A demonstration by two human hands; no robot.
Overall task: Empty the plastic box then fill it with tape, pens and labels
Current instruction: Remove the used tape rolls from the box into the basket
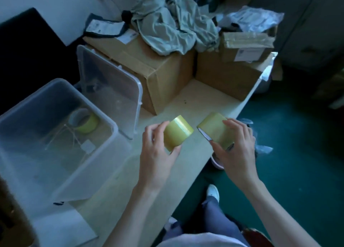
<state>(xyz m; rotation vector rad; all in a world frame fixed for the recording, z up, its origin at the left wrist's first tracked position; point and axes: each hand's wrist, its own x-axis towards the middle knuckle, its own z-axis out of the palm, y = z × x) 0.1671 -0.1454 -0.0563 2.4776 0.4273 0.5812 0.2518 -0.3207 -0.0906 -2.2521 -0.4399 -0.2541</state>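
- While both hands hover over the bench (186,101), each grip is wrapped round a yellow tape roll: left hand (158,153) grasps left roll (176,133), right hand (236,148) grasps right roll (216,128).
- Plastic box (111,127) sits open at frame left, one tape roll in box (85,121) already inside with string tags (87,147).
- Box lies left of both grips; left hand nearer, so likely drops first.
- Lid (111,90) leans behind the box, clear of the path.

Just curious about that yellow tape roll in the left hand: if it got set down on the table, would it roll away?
On its curved side, probably: the tape roll is a smooth cylinder. On a flat end it should sit steady. The left hand pinches it with fingertips alone, so it seems light.
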